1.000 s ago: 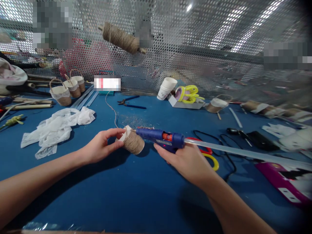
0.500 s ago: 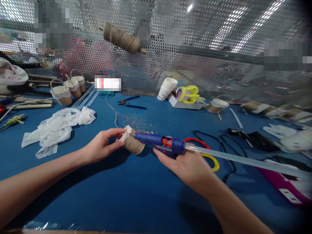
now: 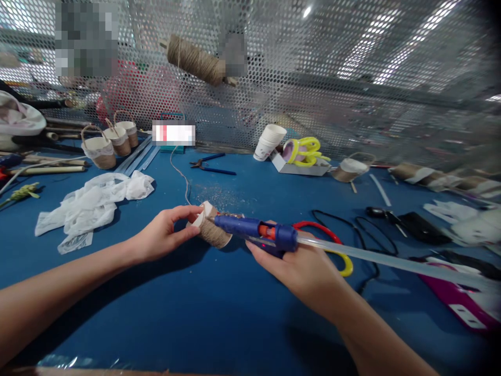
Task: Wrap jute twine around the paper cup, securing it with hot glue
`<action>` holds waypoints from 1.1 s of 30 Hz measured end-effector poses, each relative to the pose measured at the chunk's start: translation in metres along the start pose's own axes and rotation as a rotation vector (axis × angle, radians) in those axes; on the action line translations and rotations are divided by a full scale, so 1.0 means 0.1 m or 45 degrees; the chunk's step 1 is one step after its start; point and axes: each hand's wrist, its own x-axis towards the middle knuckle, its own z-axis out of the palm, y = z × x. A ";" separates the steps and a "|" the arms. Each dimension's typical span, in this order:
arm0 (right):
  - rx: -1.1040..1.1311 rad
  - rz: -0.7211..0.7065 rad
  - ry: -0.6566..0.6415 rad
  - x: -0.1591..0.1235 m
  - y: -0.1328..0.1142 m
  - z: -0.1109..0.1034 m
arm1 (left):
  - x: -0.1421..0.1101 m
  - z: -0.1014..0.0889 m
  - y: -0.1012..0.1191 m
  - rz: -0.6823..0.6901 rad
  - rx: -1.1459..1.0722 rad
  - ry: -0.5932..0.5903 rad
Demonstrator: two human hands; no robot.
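Note:
My left hand (image 3: 168,232) grips a small paper cup (image 3: 214,235) by its white end, thumb and fingers pinching it. The cup lies tilted, partly wrapped in brown twine. A strand of twine (image 3: 182,172) runs from it across the table toward the back. In my right hand (image 3: 305,266) is a blue glue gun (image 3: 242,228), its nozzle at the cup's wrapped side. I cannot tell if the tip touches. A long clear glue stick (image 3: 360,256) sticks out of the gun's rear. Scissors with red and yellow handles (image 3: 346,263) lie partly hidden behind my right hand.
Blue-handled pliers (image 3: 217,171) lie beyond the cup. White lace (image 3: 97,201) and several twine-wrapped baskets (image 3: 104,156) are at left. Stacked paper cups (image 3: 268,142) stand at the back, below a twine spool (image 3: 195,60) on the mesh. A black cord (image 3: 376,261) and purple power strip (image 3: 454,300) lie right.
The glue gun's nozzle has shifted very slightly left and down along the cup. Both hands keep their holds, and the cup stays almost in place.

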 end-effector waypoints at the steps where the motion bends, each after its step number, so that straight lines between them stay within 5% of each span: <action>1: -0.065 -0.068 0.001 0.00 0.03 -0.01 | 0.00 0.00 0.00 0.003 0.013 0.003; 5: -0.213 -0.214 -0.008 0.02 0.10 -0.02 | 0.00 -0.01 -0.01 0.011 0.073 0.014; 10: 0.073 0.261 -0.005 0.08 0.03 0.00 | 0.00 -0.01 -0.02 0.008 0.103 0.018; 14: 0.198 0.386 -0.033 0.11 -0.02 0.02 | 0.00 -0.01 -0.03 0.009 0.108 0.019; 19: 0.121 0.358 -0.037 0.09 0.00 0.00 | 0.00 -0.01 -0.02 0.006 0.107 0.010; 25: 0.066 0.109 -0.054 0.00 0.03 0.03 | 0.00 0.00 -0.03 0.045 0.057 0.003; 33: 0.279 0.208 -0.087 -0.08 -0.02 0.10 | -0.01 0.00 -0.05 0.091 0.113 0.009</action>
